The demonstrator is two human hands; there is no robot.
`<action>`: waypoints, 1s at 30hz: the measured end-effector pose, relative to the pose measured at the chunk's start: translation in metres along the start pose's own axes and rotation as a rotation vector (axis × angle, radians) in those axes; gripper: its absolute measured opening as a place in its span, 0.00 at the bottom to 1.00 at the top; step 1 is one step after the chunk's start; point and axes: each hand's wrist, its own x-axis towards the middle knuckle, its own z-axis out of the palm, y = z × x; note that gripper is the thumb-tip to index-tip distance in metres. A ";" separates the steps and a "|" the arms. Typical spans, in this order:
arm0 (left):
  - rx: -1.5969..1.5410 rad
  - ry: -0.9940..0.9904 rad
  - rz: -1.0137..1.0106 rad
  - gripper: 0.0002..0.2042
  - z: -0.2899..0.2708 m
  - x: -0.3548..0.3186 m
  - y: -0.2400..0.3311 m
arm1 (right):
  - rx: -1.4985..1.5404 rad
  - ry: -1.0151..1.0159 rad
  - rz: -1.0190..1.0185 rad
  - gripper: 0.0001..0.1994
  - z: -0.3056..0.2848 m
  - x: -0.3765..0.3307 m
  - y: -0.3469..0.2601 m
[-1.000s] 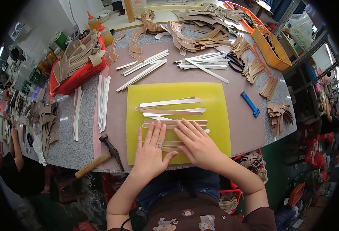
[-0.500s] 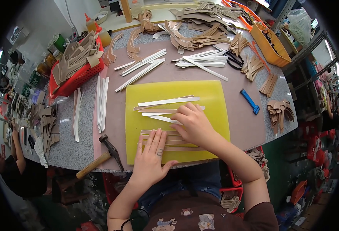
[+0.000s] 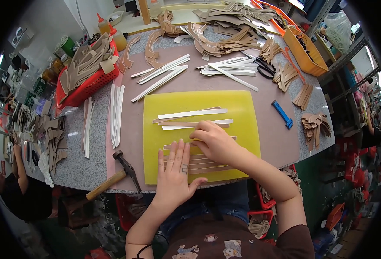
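My left hand [image 3: 173,175] lies flat with fingers stretched over a row of narrow tan strips with pale edges [image 3: 203,163], set side by side on a yellow board [image 3: 158,103]. At the far side of the row, my right hand [image 3: 214,140] has its fingers bent and pinched on another thin strip [image 3: 167,147]. That strip's ends show on either side of my hands; the fingers cover its middle. Farther up the board lie a white strip [image 3: 190,114] over a tan one, and a tan strip [image 3: 190,123] over a white one.
A hammer [image 3: 127,166] rests at the table's near left edge. White strip bundles [image 3: 116,116], black-handled scissors [image 3: 264,69] and a blue tool [image 3: 282,114] surround the board. A red basket [image 3: 86,88] of tan pieces stands left, a yellow bin [image 3: 305,52] far right.
The slanted white strip under my right hand has left its place, and a strip now lies at the far side of the row. My left hand has shifted slightly right and farther up.
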 end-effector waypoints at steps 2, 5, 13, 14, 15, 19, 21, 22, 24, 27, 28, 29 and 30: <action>-0.016 -0.009 -0.002 0.45 -0.001 0.002 -0.002 | 0.015 0.061 0.013 0.04 0.001 0.002 0.002; -0.082 -0.058 0.035 0.43 -0.012 -0.003 -0.004 | -0.189 0.106 0.113 0.04 -0.006 0.015 0.015; -0.199 0.138 -0.086 0.40 -0.030 0.010 -0.027 | -0.009 -0.031 0.331 0.03 -0.017 0.022 0.008; -0.199 0.141 -0.078 0.40 -0.028 0.008 -0.029 | 0.094 -0.108 0.423 0.03 -0.024 0.020 0.001; -0.199 0.143 -0.071 0.40 -0.025 0.006 -0.031 | 0.198 -0.185 0.515 0.03 -0.030 0.017 -0.004; -0.093 0.090 -0.015 0.40 -0.006 0.016 -0.023 | 0.126 -0.066 0.362 0.03 -0.014 0.011 0.006; 0.013 0.034 0.032 0.40 0.002 0.023 -0.016 | -0.050 0.125 0.113 0.03 -0.006 0.009 0.014; 0.015 0.034 0.034 0.40 0.002 0.022 -0.016 | -0.050 0.128 0.113 0.03 -0.006 0.012 0.015; -0.005 0.020 0.030 0.40 0.000 0.017 -0.013 | -0.186 0.052 0.159 0.03 -0.011 0.022 0.020; -0.018 0.009 0.028 0.41 -0.003 0.015 -0.013 | -0.320 -0.019 0.203 0.04 -0.014 0.027 0.022; -0.008 0.036 0.020 0.41 -0.004 0.017 -0.015 | -0.340 -0.034 0.096 0.04 -0.011 0.023 0.019; -0.002 0.063 0.012 0.41 -0.005 0.018 -0.017 | -0.359 -0.052 -0.010 0.04 -0.008 0.016 0.017; 0.005 0.090 0.004 0.41 -0.005 0.020 -0.020 | -0.378 -0.069 -0.116 0.04 -0.005 0.010 0.015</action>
